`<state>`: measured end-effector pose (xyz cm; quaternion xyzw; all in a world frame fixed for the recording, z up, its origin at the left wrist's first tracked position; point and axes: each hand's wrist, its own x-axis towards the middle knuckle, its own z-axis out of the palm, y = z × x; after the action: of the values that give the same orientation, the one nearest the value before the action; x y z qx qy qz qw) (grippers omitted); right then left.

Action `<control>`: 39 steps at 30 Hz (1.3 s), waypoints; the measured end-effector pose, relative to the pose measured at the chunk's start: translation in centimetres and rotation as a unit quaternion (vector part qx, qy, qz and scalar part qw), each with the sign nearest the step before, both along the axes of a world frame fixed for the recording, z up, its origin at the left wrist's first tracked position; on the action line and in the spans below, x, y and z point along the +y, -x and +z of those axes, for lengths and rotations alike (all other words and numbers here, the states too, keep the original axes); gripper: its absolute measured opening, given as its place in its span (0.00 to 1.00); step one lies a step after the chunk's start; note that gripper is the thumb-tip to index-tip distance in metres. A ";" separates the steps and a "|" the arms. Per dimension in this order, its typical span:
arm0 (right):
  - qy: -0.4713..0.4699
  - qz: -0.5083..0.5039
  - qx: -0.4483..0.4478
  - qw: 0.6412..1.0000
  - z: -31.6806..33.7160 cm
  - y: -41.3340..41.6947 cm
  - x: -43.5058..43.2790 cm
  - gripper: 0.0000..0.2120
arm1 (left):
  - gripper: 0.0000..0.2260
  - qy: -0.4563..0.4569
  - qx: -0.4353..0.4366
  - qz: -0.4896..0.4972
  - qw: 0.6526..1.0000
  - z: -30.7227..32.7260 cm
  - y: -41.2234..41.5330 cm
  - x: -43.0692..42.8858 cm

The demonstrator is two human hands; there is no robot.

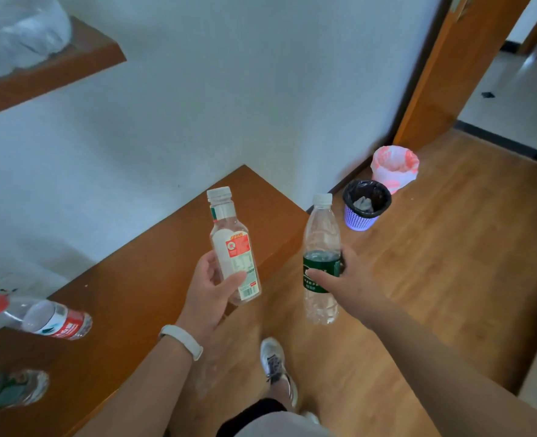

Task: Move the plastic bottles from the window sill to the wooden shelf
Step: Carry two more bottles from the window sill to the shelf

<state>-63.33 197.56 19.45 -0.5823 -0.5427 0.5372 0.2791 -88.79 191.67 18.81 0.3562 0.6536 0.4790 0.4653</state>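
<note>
Two empty bottles held upright above the floor, beside the front edge of the wooden shelf (141,279). Left hand (212,291) wrapped round the square bottle (234,247) with red-and-white label; right hand (346,279) closed round the green-label bottle (321,260). On the shelf, red-cap bottle (40,316) lying on its side; another, blurred, near the left edge (11,387). By the wall, purple bin (365,205) lined in black, grey scrap inside; touching it, bin (395,167) with pink-white bag. Upper shelf (71,67) bearing a white bag (18,29).
</note>
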 end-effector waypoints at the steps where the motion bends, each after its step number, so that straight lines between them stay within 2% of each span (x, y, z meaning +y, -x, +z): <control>1: -0.001 0.006 -0.006 1.000 -0.1 0.4 1.0 0.25 | 0.24 -0.005 0.010 0.006 1.000 -0.5 0.4 1.0; 4: -0.001 0.012 -0.014 1.000 -0.4 1.3 4.5 0.25 | 0.25 -0.010 0.038 0.019 0.999 -1.6 1.5 4.4; 7: -0.006 0.019 -0.043 0.999 -0.6 2.2 8.4 0.28 | 0.27 0.001 0.029 0.017 0.999 -2.4 2.9 7.9; 10: -0.004 0.026 -0.065 0.998 -0.6 3.5 12.3 0.26 | 0.28 0.007 0.032 0.008 0.999 -2.9 4.0 11.3; 17: 0.025 0.033 -0.084 0.996 -2.3 7.6 19.3 0.27 | 0.25 0.022 0.077 -0.002 0.997 -3.9 6.7 17.3; 22: 0.012 0.043 -0.100 0.994 -3.3 10.0 22.9 0.29 | 0.26 0.049 0.110 -0.014 0.993 -4.7 8.7 20.2; 24: 0.007 0.066 -0.110 0.992 -3.6 10.6 23.9 0.32 | 0.26 0.065 0.112 0.000 0.992 -4.8 8.9 20.9; 29: -0.013 0.120 -0.123 0.985 -3.8 11.8 27.4 0.29 | 0.27 0.108 0.103 0.050 0.988 -5.4 8.9 22.0; 32: -0.004 0.178 -0.114 0.977 -4.6 12.6 28.9 0.31 | 0.27 0.123 0.079 0.080 0.986 -5.9 8.3 21.9; 39: -0.035 0.321 -0.128 0.938 -5.6 13.9 31.8 0.33 | 0.27 0.167 0.078 0.169 0.968 -8.1 5.5 20.7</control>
<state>-77.24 229.32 13.89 -0.4306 -0.7505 0.4997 0.0399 -94.27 212.38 10.71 0.1940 0.8093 0.4057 0.3779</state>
